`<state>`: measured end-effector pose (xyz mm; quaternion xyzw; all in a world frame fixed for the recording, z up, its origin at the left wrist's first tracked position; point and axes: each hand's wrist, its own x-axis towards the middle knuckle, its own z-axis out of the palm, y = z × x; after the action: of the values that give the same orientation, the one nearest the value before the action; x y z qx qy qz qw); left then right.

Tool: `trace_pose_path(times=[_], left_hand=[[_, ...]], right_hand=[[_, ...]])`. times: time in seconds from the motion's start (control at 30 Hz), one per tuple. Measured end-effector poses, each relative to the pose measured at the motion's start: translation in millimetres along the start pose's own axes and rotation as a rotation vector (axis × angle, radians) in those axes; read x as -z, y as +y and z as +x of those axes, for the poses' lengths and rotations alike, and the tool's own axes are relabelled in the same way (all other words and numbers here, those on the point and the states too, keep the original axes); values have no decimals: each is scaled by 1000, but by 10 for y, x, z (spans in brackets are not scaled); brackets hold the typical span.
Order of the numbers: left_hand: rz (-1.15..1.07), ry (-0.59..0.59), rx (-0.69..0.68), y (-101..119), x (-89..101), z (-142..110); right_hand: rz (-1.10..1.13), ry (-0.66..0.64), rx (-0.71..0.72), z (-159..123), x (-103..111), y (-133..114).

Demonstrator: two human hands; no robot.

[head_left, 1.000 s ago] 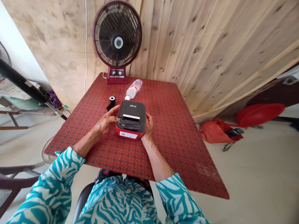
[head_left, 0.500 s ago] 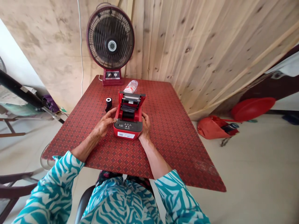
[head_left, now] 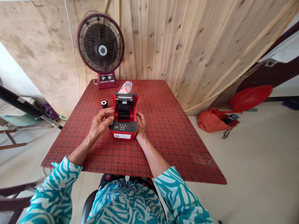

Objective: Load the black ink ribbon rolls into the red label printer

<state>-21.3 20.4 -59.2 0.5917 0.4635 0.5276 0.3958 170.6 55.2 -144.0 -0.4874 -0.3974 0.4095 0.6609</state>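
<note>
A small red and black label printer [head_left: 123, 126] stands on the table with its lid [head_left: 125, 97] tipped up and back. Inside it sits a black roll [head_left: 123, 115] with a black strip running up toward the lid. My right hand [head_left: 141, 126] is curled against the printer's right side, its fingertips partly hidden. At the left edge, my left hand [head_left: 100, 123] has its fingers stretched out and its thumb apart, close to the casing; whether it touches I cannot tell. Another black roll with a white core [head_left: 104, 104] stands beyond my left fingers.
Behind the printer lies a clear plastic bottle [head_left: 125, 87]. A dark red fan [head_left: 102, 49] stands at the back left of the patterned red table [head_left: 177, 140], against a wooden wall. An orange bag [head_left: 210, 120] and a red basin [head_left: 251, 97] are off to the right.
My left hand has lifted slightly off the printer's left side, fingers straighter. The black strip inside now shows longer, up to the lid. My view has shifted a little.
</note>
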Motion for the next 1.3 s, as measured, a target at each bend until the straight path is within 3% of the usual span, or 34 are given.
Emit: trace_pose_path(times=[0.07,0.13,0.17,0.23,0.33,0.43,0.53,0.67,0.83,0.93,1.0,1.07,1.1,1.17,1.3], left_hand=[[224,-131,-126,152,-32,143],[394,-367,-195,235,-94,350],[470,-472,-200,239,-133,462],[630,-571,-179,183,-222,665],[821,-585,-129,29,-361,845],[1004,-584,-166,-71,-480,883],[1036,-591,-200,-71,-545,881],[1044,-619,-204,63,-504,911],[992,-669,-179,450,-374,805],[977,-615,-233,725,-191,617],[930,-473,-268,842,41,506],[849,-269,-215,849,344,445],[811,-145,-170,802,501,433],[697,-25,-33,613,782,430],[418,13,100,9,1077,392]], right_hand=[[-7,5,21,-3,-6,-12],[-8,17,38,1,-13,-12],[-7,21,43,5,-17,-10],[-10,20,51,16,-22,-3],[-29,10,63,31,-26,3],[-20,2,78,34,-30,4],[-2,3,82,30,-37,8],[6,-5,83,31,-46,15],[22,-16,74,41,-47,18],[34,-5,54,44,-43,15],[33,-13,38,44,-38,10],[35,-24,25,43,-34,2],[38,-26,25,41,-33,-1],[43,-16,34,39,-32,-4],[50,0,33,40,-32,11]])
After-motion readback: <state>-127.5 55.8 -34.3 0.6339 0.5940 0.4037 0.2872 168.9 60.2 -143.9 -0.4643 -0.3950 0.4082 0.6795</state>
